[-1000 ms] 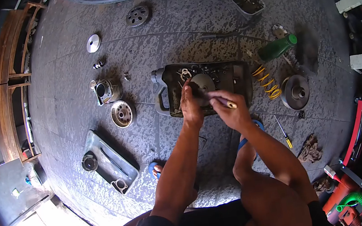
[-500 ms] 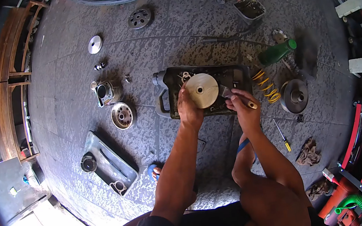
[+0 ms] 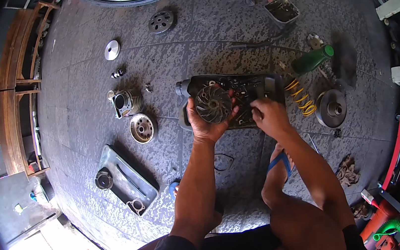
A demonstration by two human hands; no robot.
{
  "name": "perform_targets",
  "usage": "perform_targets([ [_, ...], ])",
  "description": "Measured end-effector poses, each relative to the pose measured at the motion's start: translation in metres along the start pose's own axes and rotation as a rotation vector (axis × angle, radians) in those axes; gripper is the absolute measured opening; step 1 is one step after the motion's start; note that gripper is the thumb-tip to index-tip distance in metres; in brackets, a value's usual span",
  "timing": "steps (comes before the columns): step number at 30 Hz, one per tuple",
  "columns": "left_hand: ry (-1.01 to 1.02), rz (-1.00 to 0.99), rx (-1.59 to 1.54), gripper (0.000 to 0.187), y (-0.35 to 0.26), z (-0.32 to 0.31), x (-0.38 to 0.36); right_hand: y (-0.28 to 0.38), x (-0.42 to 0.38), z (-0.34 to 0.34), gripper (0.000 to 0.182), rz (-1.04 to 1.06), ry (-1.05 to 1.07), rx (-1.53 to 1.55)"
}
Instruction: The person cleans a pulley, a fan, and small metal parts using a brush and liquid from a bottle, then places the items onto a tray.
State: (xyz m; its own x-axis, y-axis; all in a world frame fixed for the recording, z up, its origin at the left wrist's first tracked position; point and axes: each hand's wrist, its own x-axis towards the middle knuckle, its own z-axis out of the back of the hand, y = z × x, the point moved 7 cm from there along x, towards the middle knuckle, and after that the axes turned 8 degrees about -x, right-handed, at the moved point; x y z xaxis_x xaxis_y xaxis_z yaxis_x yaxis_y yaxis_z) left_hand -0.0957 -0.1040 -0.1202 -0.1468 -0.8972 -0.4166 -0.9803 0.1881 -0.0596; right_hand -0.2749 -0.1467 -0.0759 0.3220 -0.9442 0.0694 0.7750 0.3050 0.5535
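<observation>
My left hand [image 3: 210, 129] grips a round metal disc with curved fan fins, a finned pulley half [image 3: 213, 104], with its finned face up. It is held above a cut-open black jug used as a tray [image 3: 243, 75], in which several small metal parts lie. Beside the disc, over the jug's right half, my right hand [image 3: 272, 118] is closed. The paintbrush seen in it a moment before is now almost wholly hidden by the fingers.
On the left are an engine cylinder [image 3: 127, 103], a round drum [image 3: 142, 128] and a grey tray [image 3: 129, 176]. To the right are a yellow spring [image 3: 301, 97], a green bottle [image 3: 313, 60] and a pulley [image 3: 331, 109]. A rag [image 3: 347, 172] lies lower right.
The disc has been turned over from its smooth face to its finned face. My left hand now cups it from below. My right hand has turned, and the brush's handle no longer shows.
</observation>
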Motion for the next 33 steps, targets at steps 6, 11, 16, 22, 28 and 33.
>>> perform_targets([
  [6,0.011,-0.023,0.024,0.082,-0.002,-0.005,0.004,0.001,-0.007,-0.024,0.017,-0.034,0.242,0.124],
  [11,0.034,-0.083,0.062,0.073,-0.002,-0.008,0.011,0.027,-0.008,0.008,0.015,-0.398,0.189,0.845],
  [16,-0.068,-0.114,0.026,0.065,0.012,-0.017,0.011,0.025,0.006,0.003,0.013,-0.303,-0.056,0.682],
  [22,-0.02,-0.064,0.065,0.064,0.011,-0.013,0.011,0.044,-0.006,-0.007,0.014,-0.232,0.109,0.727],
  [28,-0.034,-0.062,0.126,0.068,0.006,0.001,0.018,0.048,-0.009,-0.011,0.012,-0.194,0.141,0.788],
  [33,-0.092,-0.09,0.149,0.076,-0.013,0.005,0.007,0.005,0.009,0.009,0.017,-0.07,-0.185,0.238],
])
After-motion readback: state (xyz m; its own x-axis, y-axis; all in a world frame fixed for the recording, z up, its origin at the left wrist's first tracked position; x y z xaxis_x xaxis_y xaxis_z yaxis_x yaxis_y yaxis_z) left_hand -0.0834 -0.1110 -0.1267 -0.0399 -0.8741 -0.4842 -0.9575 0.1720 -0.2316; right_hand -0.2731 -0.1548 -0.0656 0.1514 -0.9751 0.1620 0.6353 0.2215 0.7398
